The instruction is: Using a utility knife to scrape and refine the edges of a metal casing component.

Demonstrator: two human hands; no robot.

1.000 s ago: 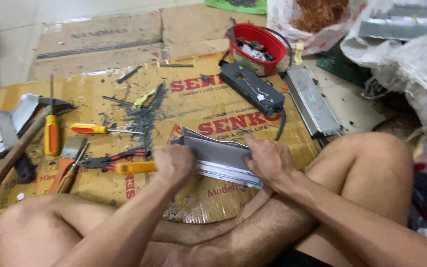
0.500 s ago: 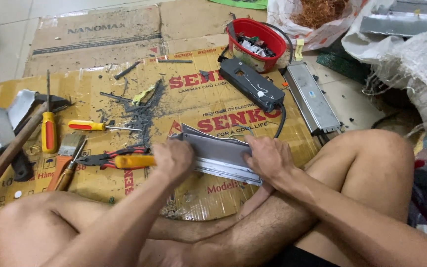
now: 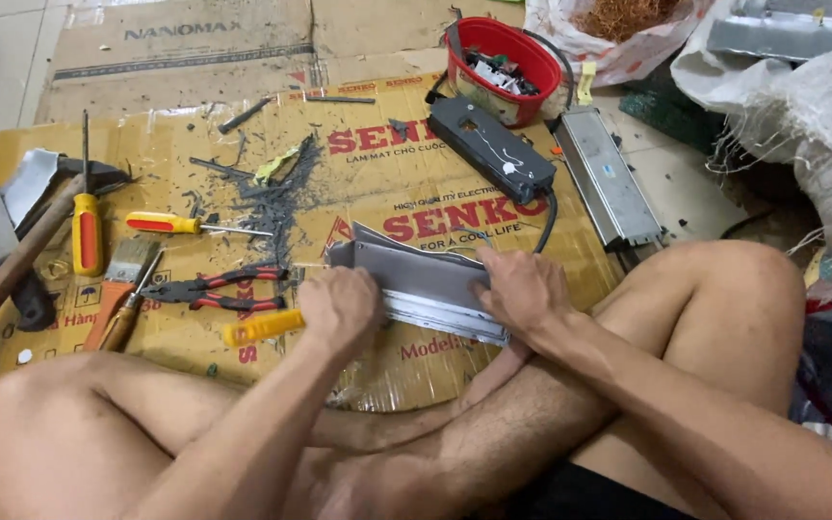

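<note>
**Both hands on grey metal casing**

Left hand (image 3: pixel 339 306) grips a yellow-handled tool (image 3: pixel 262 327) against the grey metal casing (image 3: pixel 426 281). Right hand (image 3: pixel 522 289) clamps the casing's other end. Casing lies on cardboard (image 3: pixel 358 183), just beside red-handled pliers (image 3: pixel 228 289).

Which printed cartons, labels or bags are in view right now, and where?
Flattened yellow carton: under the tools and both hands, red lettering.
Plain brown cardboard sheet: far left, dark lettering.
White label: on the long grey metal box, right of centre.
Clear plastic bag: top, behind the red tub, holding brown strands.
</note>
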